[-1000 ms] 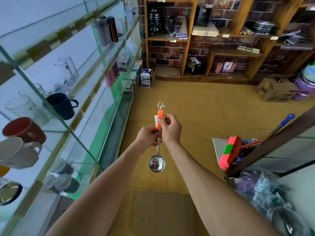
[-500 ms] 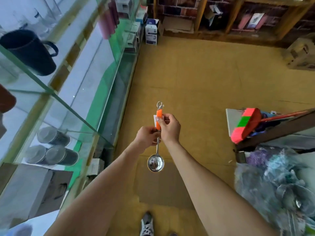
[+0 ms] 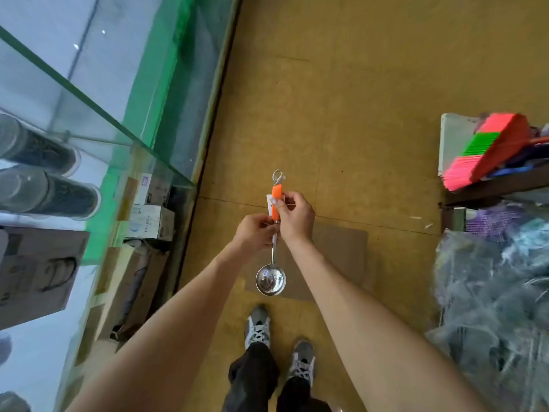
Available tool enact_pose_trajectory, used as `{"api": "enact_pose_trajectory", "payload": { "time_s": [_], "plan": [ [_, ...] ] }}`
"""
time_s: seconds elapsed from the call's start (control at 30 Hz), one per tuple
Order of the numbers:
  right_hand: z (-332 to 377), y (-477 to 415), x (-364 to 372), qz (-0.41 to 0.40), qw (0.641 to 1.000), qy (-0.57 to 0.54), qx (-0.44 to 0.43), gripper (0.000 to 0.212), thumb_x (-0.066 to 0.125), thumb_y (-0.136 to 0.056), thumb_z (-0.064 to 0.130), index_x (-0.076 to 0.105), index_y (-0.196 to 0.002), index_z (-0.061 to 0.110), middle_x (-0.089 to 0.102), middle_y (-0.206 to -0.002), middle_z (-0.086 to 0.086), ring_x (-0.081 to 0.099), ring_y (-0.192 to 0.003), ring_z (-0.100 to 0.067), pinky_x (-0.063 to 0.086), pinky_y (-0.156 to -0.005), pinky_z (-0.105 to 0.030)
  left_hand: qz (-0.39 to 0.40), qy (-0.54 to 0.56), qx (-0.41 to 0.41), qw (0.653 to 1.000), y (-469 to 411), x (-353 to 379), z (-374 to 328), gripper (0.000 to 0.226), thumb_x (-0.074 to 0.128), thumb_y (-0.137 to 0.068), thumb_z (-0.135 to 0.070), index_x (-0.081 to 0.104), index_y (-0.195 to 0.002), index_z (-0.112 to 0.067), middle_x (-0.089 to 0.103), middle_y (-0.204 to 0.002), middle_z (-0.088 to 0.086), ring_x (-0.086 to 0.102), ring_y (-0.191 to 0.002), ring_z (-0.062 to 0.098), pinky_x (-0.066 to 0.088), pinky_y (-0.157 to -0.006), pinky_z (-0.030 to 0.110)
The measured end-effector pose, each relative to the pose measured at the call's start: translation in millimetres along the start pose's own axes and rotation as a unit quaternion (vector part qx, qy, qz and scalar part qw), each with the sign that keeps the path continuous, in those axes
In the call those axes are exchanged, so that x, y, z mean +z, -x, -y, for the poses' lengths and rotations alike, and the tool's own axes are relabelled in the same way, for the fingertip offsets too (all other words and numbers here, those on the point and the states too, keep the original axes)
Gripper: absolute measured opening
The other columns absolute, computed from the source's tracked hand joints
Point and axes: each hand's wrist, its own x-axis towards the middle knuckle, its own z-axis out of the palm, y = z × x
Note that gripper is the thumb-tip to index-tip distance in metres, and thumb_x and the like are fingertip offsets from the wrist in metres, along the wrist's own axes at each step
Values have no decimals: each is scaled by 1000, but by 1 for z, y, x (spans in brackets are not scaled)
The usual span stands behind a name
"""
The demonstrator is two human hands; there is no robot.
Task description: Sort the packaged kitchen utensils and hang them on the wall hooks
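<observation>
Steel ladle (image 3: 271, 281) is held upright over the yellow floor (image 3: 356, 114), bowl downward, hanging loop uppermost. Its shaft is gripped by the curled fingers of the left hand (image 3: 255, 233); its orange grip and white tag (image 3: 269, 201) are pinched by the right hand (image 3: 295, 220).

- Below me the floor (image 3: 371, 84) is of yellow-brown boards with thin seams.
- A flat sheet of cardboard (image 3: 341, 245) lies on it.
- On my left stands a glass shelf unit (image 3: 98, 96) with green backing; dark cups (image 3: 44, 147) lie on one shelf.
- Cardboard boxes (image 3: 38, 272) show through the glass, lower down.
- On my right a pink and green broom (image 3: 490, 147) lies above a dark wooden beam (image 3: 490, 188).
</observation>
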Motion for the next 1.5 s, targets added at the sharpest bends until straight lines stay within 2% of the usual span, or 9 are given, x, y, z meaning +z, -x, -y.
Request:
{"api": "enact_pose_trajectory", "payload": {
  "time_s": [0.13,0.23,0.4,0.77,0.93,1.07,1.3,1.37,1.5],
  "plan": [
    [-45,-8,17,8,1000,9,22,16,74,-86,24,69,-95,11,64,-82,7,58,-76,-11,37,-61,-8,-8,19,-26,999,-25,9,38,11,64,-91,-7,62,-81,-8,61,-69,9,61,-73,26,58,-79,49],
    [-76,-15,30,9,999,11,34,17,75,-85,24,70,-94,11,65,-81,6,60,-77,-13,41,-67,-20,-17,24,-43,999,-44,15,64,10,65,-90,-6,64,-81,-9,62,-71,10,60,-74,26,57,-83,54],
    [-130,-24,51,20,998,22,54,15,75,-85,24,71,-93,12,69,-83,2,65,-79,-19,50,-71,-30,-73,-11,-47,996,-74,26,112,14,71,-84,-12,61,-76,-17,65,-73,7,65,-71,25,59,-75,53],
    [-218,-35,75,27,993,22,111,18,74,-85,21,70,-97,9,66,-84,2,62,-79,-15,43,-69,-21,-76,-10,-98,992,-124,47,190,20,73,-83,-10,57,-73,-17,64,-76,10,65,-71,27,59,-71,54],
    [-245,-50,79,20,992,25,126,16,74,-85,21,69,-96,10,65,-84,3,60,-76,-12,38,-60,-5,-74,0,-105,992,-148,62,205,18,70,-86,-9,57,-76,-16,63,-79,13,62,-67,25,60,-71,49],
    [-270,-59,84,26,990,34,137,18,74,-85,22,70,-97,10,66,-87,3,61,-80,-13,41,-67,-19,-65,1,-117,991,-164,69,221,17,68,-88,-10,55,-78,-16,64,-88,19,61,-71,26,58,-71,48],
    [-298,-70,101,39,984,23,171,19,76,-84,22,70,-97,10,71,-90,-4,68,-82,-20,57,-78,-42,-94,-29,-139,985,-190,69,250,17,76,-81,-20,59,-76,-22,70,-83,8,62,-74,22,57,-83,50],
    [-303,-73,102,45,982,13,183,21,74,-85,13,69,-104,6,71,-96,-7,66,-83,-20,57,-81,-43,-98,-28,-144,984,-194,68,254,16,77,-80,-22,61,-78,-24,70,-87,6,66,-80,24,56,-86,49],
    [-307,-74,97,56,980,26,190,32,70,-87,9,64,-118,5,71,-107,-11,62,-88,-16,52,-82,-31,-100,-36,-131,986,-194,70,250,16,75,-82,-17,62,-89,-23,70,-95,4,68,-99,27,55,-90,42]
  ]
}}
